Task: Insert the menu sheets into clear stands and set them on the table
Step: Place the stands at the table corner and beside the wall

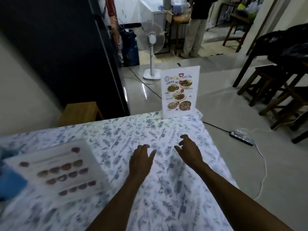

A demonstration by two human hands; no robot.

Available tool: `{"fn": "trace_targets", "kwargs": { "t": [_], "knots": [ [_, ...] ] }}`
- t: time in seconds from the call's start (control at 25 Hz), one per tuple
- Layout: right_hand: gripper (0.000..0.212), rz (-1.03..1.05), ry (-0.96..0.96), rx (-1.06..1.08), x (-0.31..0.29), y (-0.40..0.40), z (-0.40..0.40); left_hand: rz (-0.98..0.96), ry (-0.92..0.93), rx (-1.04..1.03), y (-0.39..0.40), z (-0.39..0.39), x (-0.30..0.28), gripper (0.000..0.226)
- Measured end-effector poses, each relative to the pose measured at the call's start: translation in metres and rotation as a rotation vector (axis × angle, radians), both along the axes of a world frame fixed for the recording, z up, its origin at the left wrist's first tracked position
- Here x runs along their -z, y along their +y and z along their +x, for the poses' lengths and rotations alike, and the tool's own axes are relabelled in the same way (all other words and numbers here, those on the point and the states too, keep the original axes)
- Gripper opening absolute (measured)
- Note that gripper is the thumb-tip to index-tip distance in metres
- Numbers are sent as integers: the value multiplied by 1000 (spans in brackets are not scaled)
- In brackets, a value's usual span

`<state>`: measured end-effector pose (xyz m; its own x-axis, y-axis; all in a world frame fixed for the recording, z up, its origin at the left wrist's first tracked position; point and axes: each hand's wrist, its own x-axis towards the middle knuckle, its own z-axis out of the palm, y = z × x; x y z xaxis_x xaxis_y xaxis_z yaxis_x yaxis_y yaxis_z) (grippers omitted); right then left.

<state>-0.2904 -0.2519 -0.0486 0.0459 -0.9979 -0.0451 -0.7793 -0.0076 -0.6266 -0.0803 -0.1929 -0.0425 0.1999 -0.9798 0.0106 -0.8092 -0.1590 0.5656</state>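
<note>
A clear stand holding a menu sheet stands upright at the far right corner of the table, which is covered by a floral cloth. Another menu sheet with rows of food pictures lies flat on the left side of the table. My left hand and my right hand hover over the middle of the cloth, side by side, fingers apart and holding nothing. Both are well short of the standing menu.
A blue object lies at the table's left edge. Beyond the table stand a white pedestal fan, a wooden stool, dark wooden stools at right, and a power strip with cables on the floor. A person stands far back.
</note>
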Motion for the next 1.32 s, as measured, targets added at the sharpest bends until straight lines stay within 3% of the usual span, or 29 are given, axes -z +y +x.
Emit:
{"fn": "trace_targets", "kwargs": {
  "t": [0.16,0.4,0.6,0.8,1.04,1.24,1.32],
  "knots": [
    [51,26,-12,-95,-12,74,78,6,-101,-2,94,68,-8,45],
    [57,85,-13,-286,-8,146,187,52,-114,-213,203,197,-6,53],
    [60,85,22,-346,-3,159,227,2,-104,-365,244,262,-9,45],
    [57,117,55,-373,13,149,248,72,-156,-432,245,294,9,60],
    [53,237,60,-425,33,122,268,103,146,-421,209,308,30,70],
    [27,278,125,-510,52,110,269,75,395,-367,189,310,39,52],
    [28,278,139,-543,63,104,267,84,462,-369,184,314,40,44]
  ]
}}
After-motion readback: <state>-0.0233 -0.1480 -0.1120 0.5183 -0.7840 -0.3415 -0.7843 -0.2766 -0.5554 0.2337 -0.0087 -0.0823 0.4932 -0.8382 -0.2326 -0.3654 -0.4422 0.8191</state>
